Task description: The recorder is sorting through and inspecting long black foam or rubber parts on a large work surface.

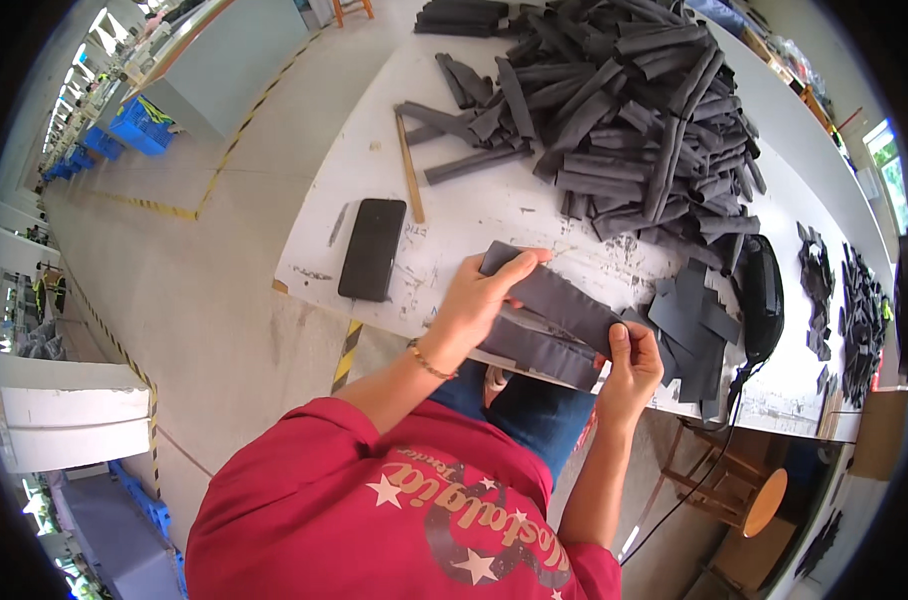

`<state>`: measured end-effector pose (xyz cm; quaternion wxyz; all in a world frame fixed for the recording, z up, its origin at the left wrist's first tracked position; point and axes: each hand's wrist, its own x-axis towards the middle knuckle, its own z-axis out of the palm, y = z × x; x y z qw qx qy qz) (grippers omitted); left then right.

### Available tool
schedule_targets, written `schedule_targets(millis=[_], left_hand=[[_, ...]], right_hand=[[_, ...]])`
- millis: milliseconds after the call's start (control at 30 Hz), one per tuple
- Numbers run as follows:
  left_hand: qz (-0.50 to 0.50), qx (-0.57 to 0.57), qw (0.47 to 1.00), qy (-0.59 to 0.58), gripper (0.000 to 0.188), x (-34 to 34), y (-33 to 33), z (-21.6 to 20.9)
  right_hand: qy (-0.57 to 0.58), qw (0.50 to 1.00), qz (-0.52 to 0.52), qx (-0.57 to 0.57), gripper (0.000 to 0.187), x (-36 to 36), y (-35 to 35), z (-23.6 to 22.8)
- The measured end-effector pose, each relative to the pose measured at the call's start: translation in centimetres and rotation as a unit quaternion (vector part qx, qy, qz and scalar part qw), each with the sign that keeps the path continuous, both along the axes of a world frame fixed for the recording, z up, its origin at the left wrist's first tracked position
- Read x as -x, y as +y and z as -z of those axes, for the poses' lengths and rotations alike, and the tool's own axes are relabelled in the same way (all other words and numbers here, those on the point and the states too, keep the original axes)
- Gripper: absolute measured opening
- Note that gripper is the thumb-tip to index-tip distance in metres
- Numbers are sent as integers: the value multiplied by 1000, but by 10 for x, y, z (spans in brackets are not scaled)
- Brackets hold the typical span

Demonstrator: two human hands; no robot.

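Observation:
A dark grey fabric strip (566,305) is stretched between my two hands over the near edge of the white table. My left hand (474,305) pinches its left end, thumb on top. At the other end, my right hand (634,365) grips the strip between thumb and fingers. Just below runs a second dark fabric band (539,350); whether it is part of the same piece I cannot tell. Flat black pieces (689,325) lie in a loose stack to the right of my right hand. Beyond my hands rises a large heap of rolled dark fabric strips (624,130).
Left on the white table (319,200) are a black phone (373,250), a thin pen-like tool (337,224) and a wooden stick (410,170). A black pouch (761,300) with a cord sits at the right. A wooden stool (764,502) stands below the table's right side.

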<state>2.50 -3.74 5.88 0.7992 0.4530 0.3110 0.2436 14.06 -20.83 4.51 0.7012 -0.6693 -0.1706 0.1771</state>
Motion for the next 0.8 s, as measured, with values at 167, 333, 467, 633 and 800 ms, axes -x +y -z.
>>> schedule_targets(millis=[167, 333, 467, 633, 800], left_hand=[[14, -45, 995, 89, 23, 42, -14, 16], [-42, -386, 915, 113, 11, 52, -37, 51], [-28, -658, 738, 148, 37, 51, -33, 49], [157, -693, 691, 129, 63, 35, -43, 49], [199, -700, 676, 115, 63, 26, -38, 60]], right_hand=[[26, 996, -41, 78, 15, 9, -33, 2], [-45, 975, -11, 218, 13, 19, -54, 40], [-115, 966, 22, 232, 15, 26, -42, 43], [-166, 938, 9, 303, 30, 25, -39, 45], [-422, 845, -79, 317, 53, 18, -43, 32]])
